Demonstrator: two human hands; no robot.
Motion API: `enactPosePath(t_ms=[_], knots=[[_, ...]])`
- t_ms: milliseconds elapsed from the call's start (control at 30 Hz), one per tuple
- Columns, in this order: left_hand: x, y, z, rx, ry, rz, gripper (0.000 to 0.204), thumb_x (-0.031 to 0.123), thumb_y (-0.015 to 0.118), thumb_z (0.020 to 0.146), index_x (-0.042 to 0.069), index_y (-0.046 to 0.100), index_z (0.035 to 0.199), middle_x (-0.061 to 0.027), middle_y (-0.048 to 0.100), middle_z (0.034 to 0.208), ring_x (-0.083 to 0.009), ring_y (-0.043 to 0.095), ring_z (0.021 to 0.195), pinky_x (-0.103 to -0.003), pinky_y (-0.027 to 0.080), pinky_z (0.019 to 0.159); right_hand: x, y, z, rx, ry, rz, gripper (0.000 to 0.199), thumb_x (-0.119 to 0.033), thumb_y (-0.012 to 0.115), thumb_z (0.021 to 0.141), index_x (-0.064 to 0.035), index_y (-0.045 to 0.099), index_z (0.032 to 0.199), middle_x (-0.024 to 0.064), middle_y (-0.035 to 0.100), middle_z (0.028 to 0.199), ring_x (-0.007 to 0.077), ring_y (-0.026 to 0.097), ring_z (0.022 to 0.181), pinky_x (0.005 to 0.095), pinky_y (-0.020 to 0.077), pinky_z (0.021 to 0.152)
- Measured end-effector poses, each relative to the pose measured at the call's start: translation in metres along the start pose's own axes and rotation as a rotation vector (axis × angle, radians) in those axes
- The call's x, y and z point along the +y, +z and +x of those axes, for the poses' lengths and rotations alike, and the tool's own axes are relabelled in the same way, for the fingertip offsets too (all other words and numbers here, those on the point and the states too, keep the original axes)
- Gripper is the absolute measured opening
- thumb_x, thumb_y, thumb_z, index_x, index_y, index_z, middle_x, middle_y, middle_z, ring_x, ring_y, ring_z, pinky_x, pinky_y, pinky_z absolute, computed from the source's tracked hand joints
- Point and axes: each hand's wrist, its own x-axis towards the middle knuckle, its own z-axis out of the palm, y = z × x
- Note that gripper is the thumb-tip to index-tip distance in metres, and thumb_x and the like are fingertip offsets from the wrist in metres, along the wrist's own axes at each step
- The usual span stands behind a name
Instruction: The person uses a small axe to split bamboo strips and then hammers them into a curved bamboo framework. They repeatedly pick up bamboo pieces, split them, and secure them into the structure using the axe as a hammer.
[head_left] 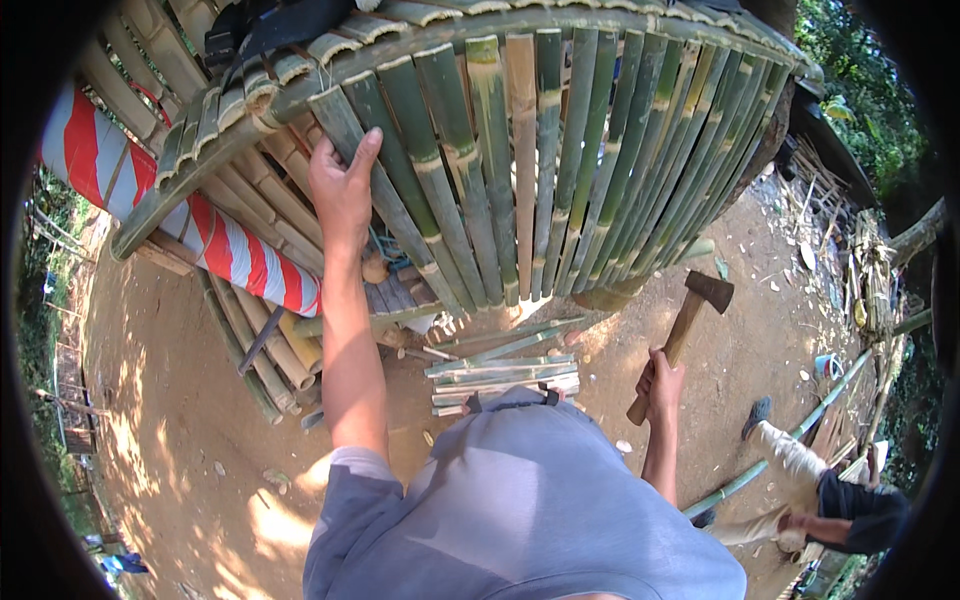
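My left hand (345,190) is closed round the upper part of a split green bamboo slat (395,215), its thumb on the front and its fingers partly hidden behind. This slat stands at the left end of a row of upright bamboo slats (590,150), just under a curved bamboo rail (440,50). In my right hand (660,385) is a hatchet (708,290), gripped low on its wooden handle. Its dark metal head points up and lies to the right of the row's lower ends, apart from the slats.
Cut bamboo strips (500,375) lie on the dirt ground before me. Bamboo poles (265,345) and a red-and-white wrapped roll (245,250) are at left. At lower right, another person (850,510) is beside a long green bamboo pole (830,400).
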Motion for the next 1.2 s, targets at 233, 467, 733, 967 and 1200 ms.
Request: enactPosePath(t_ms=[233, 467, 733, 967, 1200], knots=[[-0.015, -0.004, 0.001, 0.029, 0.029, -0.071, 0.03, 0.014, 0.072, 0.089, -0.004, 0.06, 0.11, -0.0078, 0.068, 0.104, -0.0114, 0.061, 0.093, -0.025, 0.046, 0.086, 0.038, -0.047, 0.0, 0.154, 0.096, -0.131, 0.03, -0.021, 0.058, 0.09, -0.016, 0.039, 0.068, -0.0072, 0.035, 0.051, 0.0058, 0.031, 0.038, 0.0252, 0.0258, 0.036], [-0.017, 0.0, 0.004, 0.004, 0.021, -0.118, 0.031, 0.014, 0.074, 0.088, -0.003, 0.061, 0.11, -0.0072, 0.068, 0.102, -0.0108, 0.061, 0.091, -0.026, 0.046, 0.085, 0.024, -0.035, 0.007, 0.045, 0.053, -0.142, 0.027, -0.021, 0.061, 0.091, -0.0129, 0.045, 0.071, -0.0071, 0.038, 0.053, 0.0052, 0.035, 0.04, 0.025, 0.0269, 0.037], [-0.014, -0.007, 0.003, -0.013, -0.011, -0.094, 0.028, 0.015, 0.074, 0.088, -0.002, 0.061, 0.106, -0.0074, 0.069, 0.1, -0.0101, 0.061, 0.085, -0.025, 0.048, 0.077, 0.044, -0.037, 0.014, -0.036, 0.025, -0.305, 0.023, -0.022, 0.062, 0.091, -0.0106, 0.049, 0.075, -0.0055, 0.041, 0.053, 0.0062, 0.039, 0.041, 0.0254, 0.0305, 0.038], [-0.015, -0.007, 0.006, -0.03, -0.019, -0.077, 0.023, 0.014, 0.073, 0.088, -0.001, 0.061, 0.102, -0.0044, 0.068, 0.091, -0.0079, 0.061, 0.075, -0.023, 0.05, 0.065, 0.056, -0.052, 0.014, -0.028, 0.045, -0.28, 0.026, -0.021, 0.061, 0.091, -0.0123, 0.046, 0.073, -0.0063, 0.039, 0.051, 0.006, 0.038, 0.038, 0.0253, 0.0292, 0.036], [-0.004, -0.002, 0.0, -0.008, -0.016, -0.086, 0.026, 0.015, 0.072, 0.089, -0.001, 0.061, 0.106, -0.0057, 0.068, 0.095, -0.0103, 0.063, 0.08, -0.026, 0.051, 0.071, 0.048, -0.061, 0.02, -0.011, 0.046, -0.265, 0.027, -0.02, 0.061, 0.091, -0.0134, 0.045, 0.071, -0.0068, 0.038, 0.049, 0.0057, 0.036, 0.036, 0.0247, 0.0271, 0.034]])
